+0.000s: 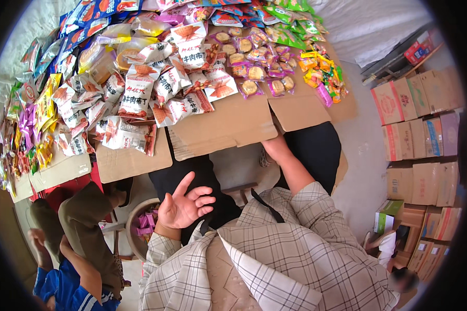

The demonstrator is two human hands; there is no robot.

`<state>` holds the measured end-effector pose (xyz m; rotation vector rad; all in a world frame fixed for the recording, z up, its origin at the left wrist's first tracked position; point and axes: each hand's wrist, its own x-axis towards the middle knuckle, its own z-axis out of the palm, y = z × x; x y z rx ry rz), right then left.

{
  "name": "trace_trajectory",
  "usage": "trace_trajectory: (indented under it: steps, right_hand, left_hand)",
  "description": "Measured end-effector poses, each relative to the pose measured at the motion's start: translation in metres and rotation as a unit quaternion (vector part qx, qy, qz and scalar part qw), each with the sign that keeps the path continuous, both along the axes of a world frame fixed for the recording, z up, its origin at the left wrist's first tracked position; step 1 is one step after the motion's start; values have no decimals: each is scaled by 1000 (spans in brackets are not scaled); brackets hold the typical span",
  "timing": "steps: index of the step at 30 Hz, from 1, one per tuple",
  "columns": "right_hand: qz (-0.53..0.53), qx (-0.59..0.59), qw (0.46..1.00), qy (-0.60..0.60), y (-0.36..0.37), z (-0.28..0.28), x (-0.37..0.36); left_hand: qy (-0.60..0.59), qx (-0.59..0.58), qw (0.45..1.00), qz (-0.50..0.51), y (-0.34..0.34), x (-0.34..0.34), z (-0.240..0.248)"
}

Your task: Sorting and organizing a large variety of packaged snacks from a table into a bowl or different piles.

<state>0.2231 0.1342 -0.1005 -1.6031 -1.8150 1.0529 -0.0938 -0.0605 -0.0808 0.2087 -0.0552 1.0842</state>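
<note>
Hovering empty: left hand [184, 206]; right hand [276, 149] under cardboard sheet [228, 127].

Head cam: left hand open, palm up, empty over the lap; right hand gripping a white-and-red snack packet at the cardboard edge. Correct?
Not quite. In the head view the right hand holds no packet; it rests at the edge of the bare cardboard, its fingers hidden. The left hand is open, palm up, empty over the lap, as stated.

Beige plaid shirt, dark grid lines, long sleeves with cuffs; black trousers; thin black cord at chest.
</note>
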Motion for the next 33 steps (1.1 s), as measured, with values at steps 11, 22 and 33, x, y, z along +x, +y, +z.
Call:
trace_trajectory:
  steps: [11, 22, 33]
  right_hand:
    - [-11, -19, 1000, -18, 4, 99, -3]
    - [22, 37, 965, -257, -5, 116, -6]
    - [66, 7, 982, -178, -16, 81, 0]
  left_hand:
    - [-41, 43, 998, 8, -3, -4, -4]
    - [-49, 71, 996, 19, -6, -4, -3]
    - [-36, 44, 997, 49, -10, -1, -1]
